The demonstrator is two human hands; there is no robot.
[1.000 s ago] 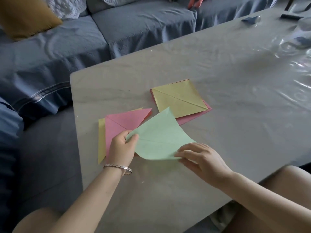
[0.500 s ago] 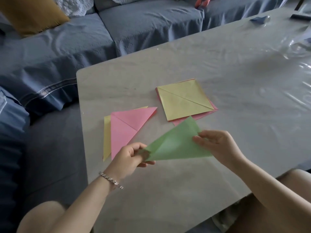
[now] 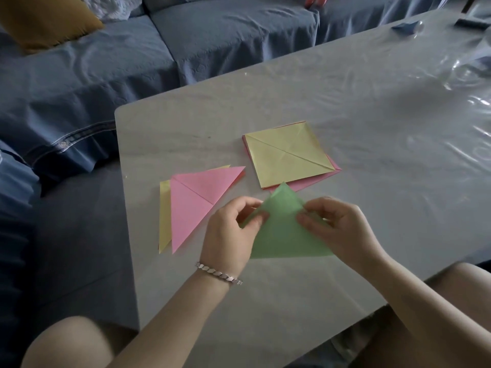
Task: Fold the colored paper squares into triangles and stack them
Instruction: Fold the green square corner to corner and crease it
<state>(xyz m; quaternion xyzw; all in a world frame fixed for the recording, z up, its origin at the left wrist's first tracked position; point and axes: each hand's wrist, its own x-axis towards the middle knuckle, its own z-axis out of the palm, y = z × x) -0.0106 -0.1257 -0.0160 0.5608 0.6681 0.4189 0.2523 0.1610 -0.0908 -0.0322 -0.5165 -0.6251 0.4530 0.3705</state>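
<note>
Head view: I see the green paper (image 3: 281, 235), now a triangle, over the near part of the table (image 3: 372, 123).
Hands: left hand (image 3: 228, 235) and right hand (image 3: 340, 229) each pinch a slanted edge.
Handling: I judge it light and floppy, best held by its edges.
Count: one green; two stacked triangles, pink triangle (image 3: 194, 203) on yellow triangle (image 3: 164, 213); yellow square (image 3: 287, 158) over pink square (image 3: 313, 181).

Shows thin, matt green paper (image 3: 284, 232), smooth and faintly translucent, with a matt pink paper triangle (image 3: 196, 197) and a creased yellow paper square (image 3: 287, 155). Lies on a pale, stone-look table (image 3: 186, 123) under glossy, wrinkled clear plastic film (image 3: 465, 75). Includes a shiny metal link bracelet (image 3: 219, 273), a soft, finely textured blue cloth sofa cover (image 3: 79, 83) and a matt mustard fabric cushion (image 3: 45, 19)
</note>
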